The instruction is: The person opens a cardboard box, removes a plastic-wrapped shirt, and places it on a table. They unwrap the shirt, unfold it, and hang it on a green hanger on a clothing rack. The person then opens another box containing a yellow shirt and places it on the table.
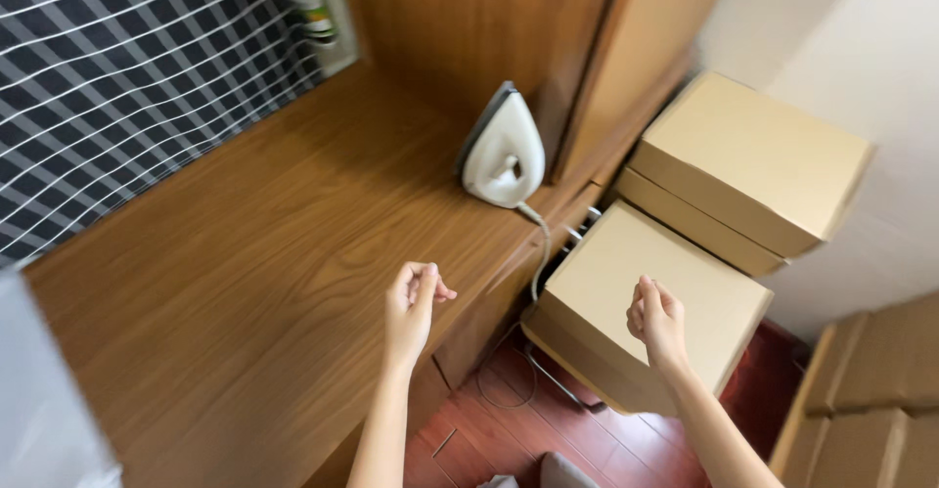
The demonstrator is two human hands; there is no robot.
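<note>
My left hand (413,299) hovers over the front edge of a wooden table (245,283), fingers curled in loosely with nothing in them. My right hand (655,320) is held over a flat cardboard box (597,283) beside the table, fingers also curled and holding nothing. A white clothes iron (503,152) stands upright on its heel at the far edge of the table, ahead of both hands. Its grey cord (540,244) hangs down off the table edge toward the floor.
A dark checked cloth (117,77) covers the table's left part. Two more stacked cardboard boxes (748,165) stand to the right against a white wall, and several others (866,400) at the lower right. A wooden cabinet (548,28) rises behind the iron. Red-brown wooden floor (509,420) lies below.
</note>
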